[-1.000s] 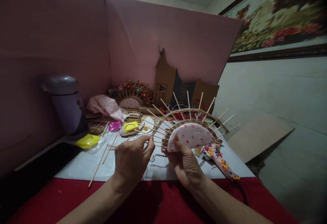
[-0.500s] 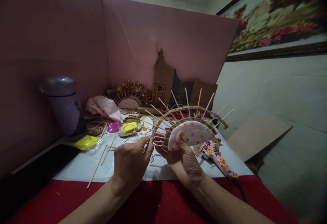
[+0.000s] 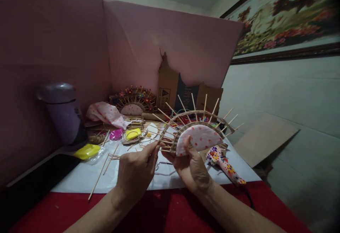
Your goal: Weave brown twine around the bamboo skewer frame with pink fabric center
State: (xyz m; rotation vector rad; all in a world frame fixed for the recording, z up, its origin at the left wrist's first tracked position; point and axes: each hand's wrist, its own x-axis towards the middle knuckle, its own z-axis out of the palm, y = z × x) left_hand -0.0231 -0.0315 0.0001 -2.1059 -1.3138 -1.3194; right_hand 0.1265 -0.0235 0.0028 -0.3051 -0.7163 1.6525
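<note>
My right hand (image 3: 191,167) grips a half-round craft piece (image 3: 200,140), its thumb on the white, red-dotted fabric and its fingers behind. Thin wooden sticks (image 3: 205,107) fan out from the woven twine edge of the piece. A braided jute cord (image 3: 183,114) arches across the sticks, apart from the inner edge. At the left end of the arch, my left hand (image 3: 138,167) pinches the cord between thumb and fingers near the lowest sticks. Below the piece lies a hot glue gun (image 3: 223,164) wrapped in flowered cloth.
A similar half-round piece with colourful flowers (image 3: 132,105) stands at the back beside torn cardboard (image 3: 168,91). To the left are a purple tumbler (image 3: 63,116), yellow clay packet (image 3: 87,151), magenta clay packet (image 3: 116,134), dotted cloth (image 3: 106,114) and loose sticks (image 3: 99,176). White paper (image 3: 164,181) covers red cloth (image 3: 159,211).
The right end of the cord has come down closer to the right-hand sticks. Both hands keep their grip, and the whole view has shifted slightly.
</note>
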